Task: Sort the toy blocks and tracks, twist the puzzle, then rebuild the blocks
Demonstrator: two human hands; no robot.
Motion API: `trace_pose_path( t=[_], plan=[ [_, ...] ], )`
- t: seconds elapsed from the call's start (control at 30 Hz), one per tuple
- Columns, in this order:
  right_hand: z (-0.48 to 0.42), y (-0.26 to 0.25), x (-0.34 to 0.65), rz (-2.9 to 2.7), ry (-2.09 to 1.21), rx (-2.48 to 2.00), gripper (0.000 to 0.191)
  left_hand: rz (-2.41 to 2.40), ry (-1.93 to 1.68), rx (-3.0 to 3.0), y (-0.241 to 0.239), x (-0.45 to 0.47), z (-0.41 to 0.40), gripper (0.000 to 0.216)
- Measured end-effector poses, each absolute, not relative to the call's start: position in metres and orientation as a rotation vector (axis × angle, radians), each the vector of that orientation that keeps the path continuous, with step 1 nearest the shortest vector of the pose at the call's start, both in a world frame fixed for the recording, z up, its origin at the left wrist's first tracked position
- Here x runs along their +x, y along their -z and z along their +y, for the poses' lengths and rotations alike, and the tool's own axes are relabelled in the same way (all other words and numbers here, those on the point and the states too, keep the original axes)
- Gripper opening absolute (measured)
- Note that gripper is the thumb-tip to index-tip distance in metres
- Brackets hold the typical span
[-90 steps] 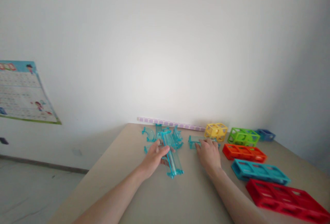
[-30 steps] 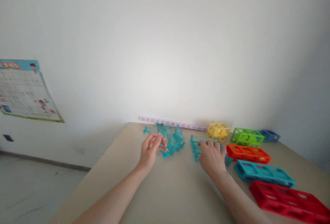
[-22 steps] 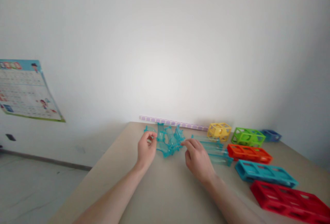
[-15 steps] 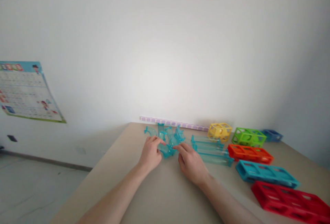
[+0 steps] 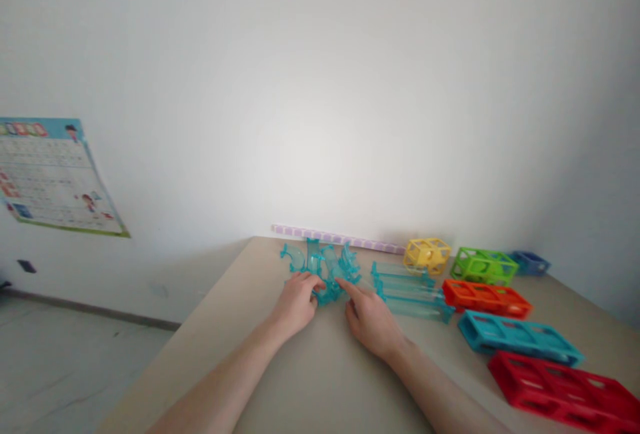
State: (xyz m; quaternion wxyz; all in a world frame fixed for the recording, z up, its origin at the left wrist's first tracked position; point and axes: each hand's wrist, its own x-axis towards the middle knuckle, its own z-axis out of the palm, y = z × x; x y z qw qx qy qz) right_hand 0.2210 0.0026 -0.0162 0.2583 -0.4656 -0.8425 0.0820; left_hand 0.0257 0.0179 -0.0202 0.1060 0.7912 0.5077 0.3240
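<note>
A small group of see-through teal curved track pieces [image 5: 331,262] lies at the far side of the table, in front of both hands. My left hand [image 5: 296,302] bends over the nearest teal track piece [image 5: 329,295], its fingers closed on that piece's left end and partly hiding it. From the other side, my right hand [image 5: 371,321] reaches in with its index finger stretched out. That fingertip touches or nearly touches the piece's right end, while the remaining fingers are loosely bent and grip nothing I can see.
Long clear teal track pieces [image 5: 413,286] lie right of my right hand. Beyond them are yellow [image 5: 427,256], green [image 5: 484,265], dark blue [image 5: 531,263], orange [image 5: 486,299], teal [image 5: 519,337] and red [image 5: 565,389] frame blocks. A purple-white strip [image 5: 340,239] runs along the wall.
My left hand has shifted slightly right and covers more of the nearest track piece. My right hand stays almost in place, its index finger a little straighter.
</note>
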Motion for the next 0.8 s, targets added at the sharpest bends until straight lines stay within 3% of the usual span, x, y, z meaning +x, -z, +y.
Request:
trace_pose_path(
  t=[0.23, 0.8],
  plan=[
    [0.0037, 0.0185, 0.2222, -2.283, -0.218, -1.313, 0.056, 1.505, -0.932, 2.38, 0.0207, 0.0234, 0.0196, 0.025],
    [0.0046, 0.0195, 0.2217, -2.272, -0.234, -1.323, 0.057, 1.396, -0.982, 2.432, 0.0156, 0.0219, 0.0169, 0.028]
  ],
)
